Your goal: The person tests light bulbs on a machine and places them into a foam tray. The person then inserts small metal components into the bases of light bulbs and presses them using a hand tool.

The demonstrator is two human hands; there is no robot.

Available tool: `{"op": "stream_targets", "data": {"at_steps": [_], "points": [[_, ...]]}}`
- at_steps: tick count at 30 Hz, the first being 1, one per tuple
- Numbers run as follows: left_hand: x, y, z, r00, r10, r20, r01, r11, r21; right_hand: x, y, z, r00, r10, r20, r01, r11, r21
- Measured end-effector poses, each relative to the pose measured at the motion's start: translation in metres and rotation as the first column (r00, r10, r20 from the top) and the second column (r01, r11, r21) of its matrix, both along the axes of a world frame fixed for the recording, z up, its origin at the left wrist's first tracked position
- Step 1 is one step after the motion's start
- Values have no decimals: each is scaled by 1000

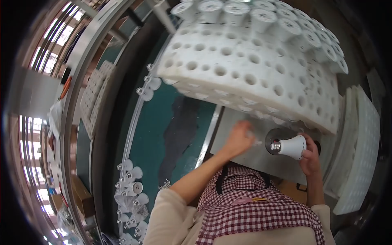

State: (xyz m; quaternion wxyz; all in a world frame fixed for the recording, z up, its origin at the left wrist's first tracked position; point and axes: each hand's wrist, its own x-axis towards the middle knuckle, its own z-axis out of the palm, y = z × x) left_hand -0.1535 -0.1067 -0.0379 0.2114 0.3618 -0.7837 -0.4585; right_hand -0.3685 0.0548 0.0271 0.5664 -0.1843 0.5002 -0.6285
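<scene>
My right hand (309, 157) is wrapped round the wide end of a white bulb housing (293, 147), whose metal screw base points left. Beside that base is a dark round ring or disc (274, 141) on the grey work surface (228, 122). My left hand (241, 138) is raised over the same surface, to the left of the bulb. Its fingers are curled and blurred by motion, and a small shiny piece (258, 143) shows by the fingertips. I cannot make out whether the hand grips it.
A white foam tray (241, 61) with holes, bearing rows of white bulb housings (263, 15), spans the top. More foam trays (359, 147) stand at the right. Bulbs (136, 188) line the left edge of the green belt (149, 134). A metal rail (75, 118) runs further left.
</scene>
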Motion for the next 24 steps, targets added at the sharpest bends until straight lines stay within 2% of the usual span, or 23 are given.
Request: {"op": "stream_targets", "data": {"at_steps": [1,2,3,4,5,7,8,9,10,12,14,16,18,20,22,24], "points": [[34,-17,1,981,193,8,-193,979,67,13,-17,-1,997,54,63,-53,999,-14],[66,-39,19,931,351,105,-361,928,97,29,-34,1,995,77,62,-76,997,-18],[106,-66,7,904,414,110,-413,910,-32,51,-50,1,967,138,212,-135,990,-29],[138,-90,10,845,518,135,-514,855,-64,67,-63,4,918,203,341,-196,979,-53],[173,-118,-1,806,587,69,-569,802,-183,82,-73,5,917,214,336,-208,977,-55],[220,-171,-5,664,745,64,-744,667,-47,107,-90,0,925,264,273,-275,961,2],[232,-191,4,620,782,60,-771,622,-138,115,-95,-7,927,265,265,-275,961,2],[246,-214,0,593,801,82,-795,598,-100,125,-99,-16,905,350,240,-356,934,-20],[252,-232,-2,596,799,77,-794,601,-95,135,-104,-18,878,430,212,-432,901,-38],[258,-262,-9,516,820,247,-763,572,-303,153,-113,-7,873,438,213,-454,891,25],[273,-283,-24,540,809,233,-767,587,-260,165,-124,0,815,578,-41,-572,813,111],[282,-290,-15,580,753,311,-775,628,-74,175,-137,1,806,585,-84,-575,809,120],[286,-275,-9,587,744,319,-767,638,-77,187,-155,3,770,617,-162,-587,785,200],[289,-247,2,773,613,162,-634,750,188,203,-179,-10,798,588,-130,-566,806,173],[274,-202,23,858,513,-13,-423,722,548,222,-204,-15,797,595,-103,-575,799,176],[257,-157,38,887,444,-125,-235,669,705,236,-223,-17,778,628,9,-612,755,238]]}}
